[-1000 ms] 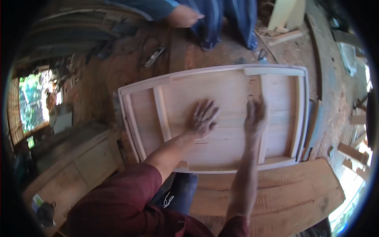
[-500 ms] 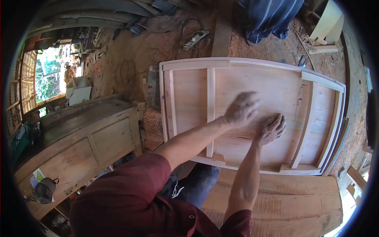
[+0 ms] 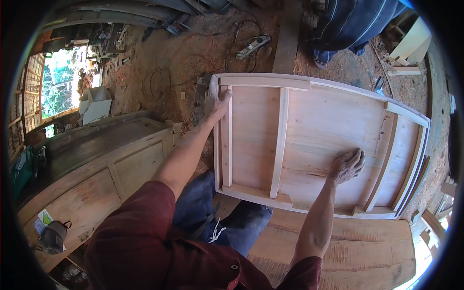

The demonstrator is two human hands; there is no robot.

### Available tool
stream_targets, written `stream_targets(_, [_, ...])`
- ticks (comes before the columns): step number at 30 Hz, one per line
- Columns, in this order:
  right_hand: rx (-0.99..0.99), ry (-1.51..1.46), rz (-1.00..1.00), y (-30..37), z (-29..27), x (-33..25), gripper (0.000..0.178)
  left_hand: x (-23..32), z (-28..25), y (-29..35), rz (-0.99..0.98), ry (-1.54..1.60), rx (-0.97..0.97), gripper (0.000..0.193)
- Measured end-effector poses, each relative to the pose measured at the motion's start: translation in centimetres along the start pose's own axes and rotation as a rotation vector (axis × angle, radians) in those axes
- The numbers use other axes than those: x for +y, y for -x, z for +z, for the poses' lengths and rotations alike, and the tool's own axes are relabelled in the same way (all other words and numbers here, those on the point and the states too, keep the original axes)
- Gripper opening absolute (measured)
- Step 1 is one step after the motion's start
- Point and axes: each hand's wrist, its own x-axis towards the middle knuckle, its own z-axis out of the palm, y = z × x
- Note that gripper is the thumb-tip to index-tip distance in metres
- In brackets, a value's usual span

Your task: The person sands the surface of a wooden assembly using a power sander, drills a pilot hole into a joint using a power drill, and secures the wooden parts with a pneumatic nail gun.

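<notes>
A pale wooden panel (image 3: 328,125) with a raised frame and crosswise battens lies before me, tilted slightly to the right. My left hand (image 3: 218,102) grips its far left corner, the thumb over the inner edge and the fingers around the outside. On the bare board right of the middle rests my right hand (image 3: 347,166), its fingers bent and close together. Whatever may be under that palm is hidden. Between the hands runs a batten (image 3: 279,140), and another batten (image 3: 383,162) stands just right of my right hand.
Rough planks (image 3: 348,246) lie under the panel's near side. A wooden cabinet (image 3: 96,188) stands at left, with a dark cap (image 3: 53,237) on it. A power strip (image 3: 253,47) lies on the shavings-strewn floor. Striped dark cloth (image 3: 355,24) over a person's legs shows at the far side.
My left hand has moved from the panel's middle to its far left corner and taken hold there. Panel and right hand both appear farther right in view.
</notes>
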Motion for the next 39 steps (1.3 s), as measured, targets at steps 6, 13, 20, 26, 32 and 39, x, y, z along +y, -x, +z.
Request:
stream_targets(6, [-0.004,0.029,-0.001,0.2,0.4,0.0,0.038,-3.4,0.5,-1.2,-0.153,0.166,0.07,0.048])
stream_targets(13, [-0.051,0.021,-0.021,0.8,0.5,-0.7,0.044,-3.8,0.0,-1.0,-0.053,0.06,0.064,0.059])
stream_targets(20, [-0.052,0.069,-0.094,0.1,0.5,0.2,0.047,0.0,-0.8,-1.0,0.075,0.009,0.009,0.093])
stream_targets(26, [-0.047,0.047,-0.061,0.2,0.7,-0.2,0.049,-0.1,-0.8,-1.0,0.099,-0.009,-0.01,0.076])
stream_targets(32, [-0.075,0.034,-0.072,0.0,0.5,0.0,0.05,0.3,-0.5,-1.3,0.103,-0.088,0.011,0.07])
stream_targets(39, [-0.317,-0.493,0.317,10.0,-5.3,-4.7,0.045,0.8,-0.4,-1.2,0.065,-0.12,0.013,0.079])
